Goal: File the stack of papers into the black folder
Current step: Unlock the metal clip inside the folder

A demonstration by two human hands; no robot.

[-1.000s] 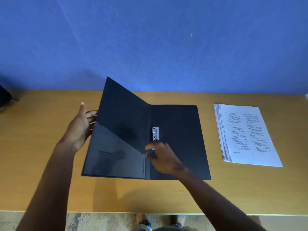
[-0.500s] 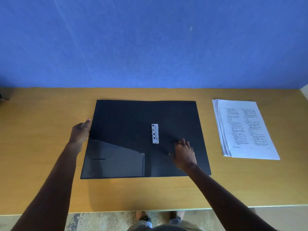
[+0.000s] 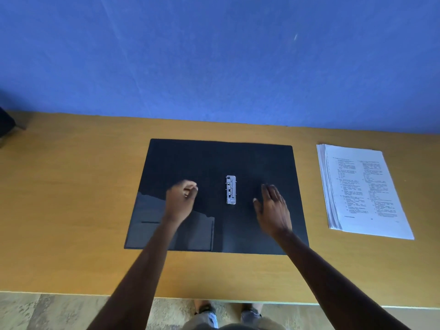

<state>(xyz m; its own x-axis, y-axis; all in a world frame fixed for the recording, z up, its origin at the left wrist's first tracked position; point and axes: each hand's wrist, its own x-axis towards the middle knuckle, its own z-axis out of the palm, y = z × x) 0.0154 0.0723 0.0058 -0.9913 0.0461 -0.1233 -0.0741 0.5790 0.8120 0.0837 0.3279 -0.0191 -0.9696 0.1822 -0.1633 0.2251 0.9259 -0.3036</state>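
Papers for filing sit in a neat white stack on the right side of the wooden desk, printed side up, with the sheet edges fanned slightly along the left side. The stack lies well apart from the black folder, with a strip of bare desk between them.

The folder lies spread open and flat at the middle of the desk, both covers down. A glossy pocket covers the lower part of its left cover. At the spine, near the middle of the folder, a small metal clip mechanism stands lengthwise.

The person's left hand is over the left cover, just left of the clip, its fingers curled in loosely toward the palm and holding nothing. Whether it rests on the cover or hangs just above cannot be told. The right hand is over the right cover, just right of the clip, with fingers stretched out and together, palm down, empty; contact with the cover cannot be told either. Both bare forearms reach in from the near edge of the desk.

Behind the desk rises a plain blue wall. A dark object is cut off at the left edge. Below the near edge of the desk, the person's feet show on a mottled floor.
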